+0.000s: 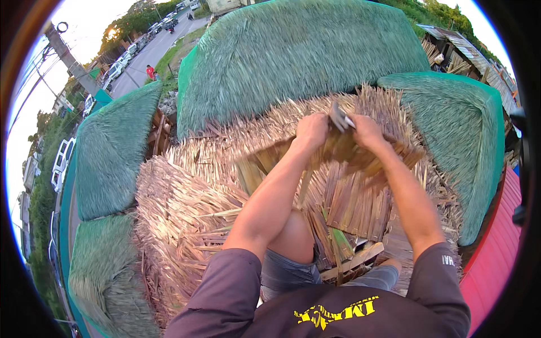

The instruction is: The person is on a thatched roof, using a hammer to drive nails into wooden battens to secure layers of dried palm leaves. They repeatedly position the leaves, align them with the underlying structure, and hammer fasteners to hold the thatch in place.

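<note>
Kneeling on the thatch roof (186,225), the person bends a dried palm-leaf panel (349,163); the left hand (311,130) is clamped on its top edge, the right hand (366,130) closed around what looks like a cutting tool (340,118). Trimming seems in hand; next needs a steady hold.

centre: thatch panel (344,169) lies on the thatch roof (186,219), both hands at its upper edge
left hand (311,130): left of right hand (365,130)
tool (339,118): between the hands
upper left: road (147,56) with parked cars (115,70)
lower right: sheet roof (496,253)
</note>
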`<state>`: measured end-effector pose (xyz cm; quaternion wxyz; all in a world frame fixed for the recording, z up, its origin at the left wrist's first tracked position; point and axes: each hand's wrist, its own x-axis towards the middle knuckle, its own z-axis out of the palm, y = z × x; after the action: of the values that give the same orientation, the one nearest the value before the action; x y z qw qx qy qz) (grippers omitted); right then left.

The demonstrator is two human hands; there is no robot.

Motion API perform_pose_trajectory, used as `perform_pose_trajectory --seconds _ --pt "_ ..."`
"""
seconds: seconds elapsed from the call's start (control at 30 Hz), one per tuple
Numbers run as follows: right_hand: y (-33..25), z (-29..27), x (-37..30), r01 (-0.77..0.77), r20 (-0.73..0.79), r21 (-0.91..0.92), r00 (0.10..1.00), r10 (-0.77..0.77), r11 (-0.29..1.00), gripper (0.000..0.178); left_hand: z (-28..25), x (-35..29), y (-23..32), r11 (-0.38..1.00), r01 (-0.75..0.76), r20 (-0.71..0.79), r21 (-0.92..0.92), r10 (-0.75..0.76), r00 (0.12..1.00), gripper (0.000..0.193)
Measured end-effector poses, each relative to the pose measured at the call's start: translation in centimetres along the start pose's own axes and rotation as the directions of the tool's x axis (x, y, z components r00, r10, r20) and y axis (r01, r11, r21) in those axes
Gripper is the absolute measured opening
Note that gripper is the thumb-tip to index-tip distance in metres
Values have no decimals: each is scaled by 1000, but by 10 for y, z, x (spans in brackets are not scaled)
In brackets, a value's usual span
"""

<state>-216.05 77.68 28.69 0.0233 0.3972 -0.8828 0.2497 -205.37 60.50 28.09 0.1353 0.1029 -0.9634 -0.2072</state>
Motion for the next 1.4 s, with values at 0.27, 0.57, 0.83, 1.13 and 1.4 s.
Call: perform_pose_trajectory --seconds 0.27,0.57,0.83,1.13,1.4 --pt "11 -113 -42 180 483 207 836 -260 962 50 -24 -7 22 758 -579 112 -300 631 768 31" --pt "41 -121 -88 6 420 282 898 -129 959 39 -29 -14 72 856 -367 389 -365 498 775 32" --pt "38 -51 -104 -295 138 40 948 288 955 31 16 -19 83 957 -287 270 -45 288 919 35" --pt "63 -40 -132 -58 227 -111 971 82 992 24 69 -31 65 905 -413 416 -99 415 809 38" --pt "95 -32 -158 -47 389 -109 917 86 993 29 76 -41 85 842 -531 613 88 375 696 32"
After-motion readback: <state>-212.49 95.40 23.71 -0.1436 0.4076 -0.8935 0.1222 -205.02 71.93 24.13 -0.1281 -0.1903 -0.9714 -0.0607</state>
